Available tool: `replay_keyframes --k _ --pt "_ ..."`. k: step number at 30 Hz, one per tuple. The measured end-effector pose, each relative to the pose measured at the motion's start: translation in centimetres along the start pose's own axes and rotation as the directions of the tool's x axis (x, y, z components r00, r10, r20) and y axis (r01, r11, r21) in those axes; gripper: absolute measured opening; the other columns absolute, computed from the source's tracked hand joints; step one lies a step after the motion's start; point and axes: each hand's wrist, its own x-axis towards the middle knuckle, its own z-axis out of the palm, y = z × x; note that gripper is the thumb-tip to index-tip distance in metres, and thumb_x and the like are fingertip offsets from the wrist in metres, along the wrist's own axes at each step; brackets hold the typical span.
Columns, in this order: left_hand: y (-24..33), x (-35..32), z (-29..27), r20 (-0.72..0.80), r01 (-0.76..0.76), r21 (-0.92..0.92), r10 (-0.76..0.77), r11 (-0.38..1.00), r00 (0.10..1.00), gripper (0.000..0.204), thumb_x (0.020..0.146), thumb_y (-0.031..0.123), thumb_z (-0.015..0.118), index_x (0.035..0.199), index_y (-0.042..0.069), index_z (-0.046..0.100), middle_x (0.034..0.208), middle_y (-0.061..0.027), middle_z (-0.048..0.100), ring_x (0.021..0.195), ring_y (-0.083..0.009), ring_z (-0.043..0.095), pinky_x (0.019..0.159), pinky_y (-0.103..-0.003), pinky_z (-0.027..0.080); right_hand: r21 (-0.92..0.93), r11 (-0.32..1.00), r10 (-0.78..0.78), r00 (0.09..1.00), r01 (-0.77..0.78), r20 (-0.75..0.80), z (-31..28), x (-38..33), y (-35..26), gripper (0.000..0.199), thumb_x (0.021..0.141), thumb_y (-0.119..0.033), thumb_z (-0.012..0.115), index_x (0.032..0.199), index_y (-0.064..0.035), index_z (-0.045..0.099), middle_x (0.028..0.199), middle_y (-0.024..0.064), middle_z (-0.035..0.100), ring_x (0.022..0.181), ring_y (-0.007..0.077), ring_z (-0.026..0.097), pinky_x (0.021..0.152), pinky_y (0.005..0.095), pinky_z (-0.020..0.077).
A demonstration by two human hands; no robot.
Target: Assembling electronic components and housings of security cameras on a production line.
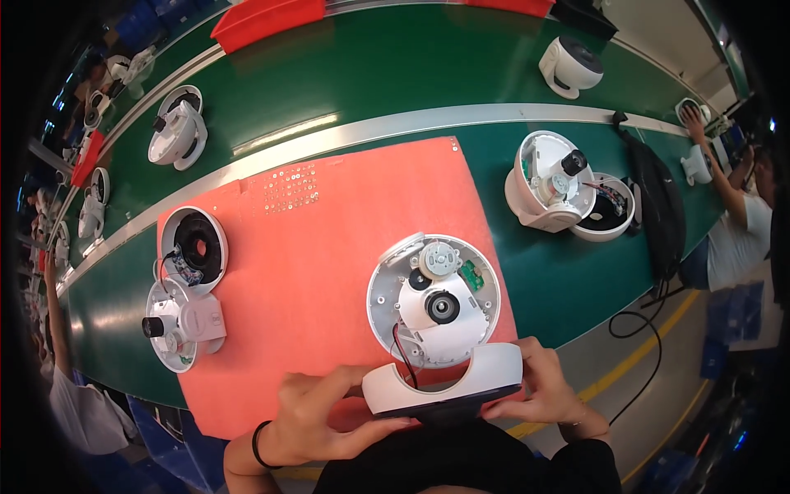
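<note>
Facing each other, the left hand (306,417) and right hand (545,389) clamp thumbs and fingers around a white cover (490,372).

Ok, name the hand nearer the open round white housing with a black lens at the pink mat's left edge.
Left. The left hand, holding one end of a curved white shell, is right of the housing; the right hand, holding the other end, is farther right.
</note>
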Motion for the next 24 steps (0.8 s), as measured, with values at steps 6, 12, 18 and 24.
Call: replay_keyframes --k 6,12,18,24 --pt "0.5 1.6 -0.5 -0.01 0.033 0.064 -0.033 0.997 0.999 0.034 0.062 0.022 0.077 0.079 0.0 0.057 0.069 -0.01 0.065 0.059 -0.0181 0.065 0.051 -0.024 0.049 -0.008 0.999 0.04 0.999 -0.04 -0.012 -2.2 2.6 -1.3 0.048 0.072 -0.038 0.068 0.094 0.0023 0.052 0.076 0.0094 0.059 0.068 0.0167 0.061 0.06 0.0262 0.0461" --pt "-1.2 4.3 -1.1 0.006 0.135 0.302 -0.144 0.944 0.99 0.039 0.068 0.033 0.073 0.059 0.001 0.052 0.047 -0.0077 0.054 0.04 -0.0203 0.056 0.039 -0.027 0.043 -0.089 0.978 0.195 0.976 -0.186 0.101 -4.4 8.1 -1.2 0.024 0.078 -0.023 0.064 0.078 -0.0004 0.057 0.046 0.0055 0.047 0.04 0.0098 0.044 0.04 0.0237 0.032" --pt "-1.7 5.4 -1.4 0.11 0.209 0.283 -0.248 0.936 0.963 0.041 0.068 0.037 0.071 0.061 0.0 0.056 0.048 -0.0089 0.055 0.04 -0.0226 0.056 0.041 -0.03 0.045 -0.253 0.956 0.198 0.964 -0.15 0.177 -5.5 9.8 -1.4 0.03 0.08 -0.028 0.06 0.069 -0.0005 0.055 0.044 0.0068 0.046 0.038 0.0121 0.043 0.04 0.0253 0.031" --pt "-1.3 7.9 -2.8 0.256 0.508 -0.001 -0.491 0.861 0.833 0.04 0.072 0.035 0.069 0.059 -0.001 0.059 0.047 -0.0087 0.055 0.039 -0.0157 0.054 0.04 -0.025 0.042 -0.12 0.925 0.377 0.911 -0.36 0.169 -5.6 10.6 -1.4 0.039 0.084 -0.03 0.055 0.06 0.0006 0.051 0.042 0.0056 0.043 0.038 0.0101 0.042 0.039 0.0255 0.031"
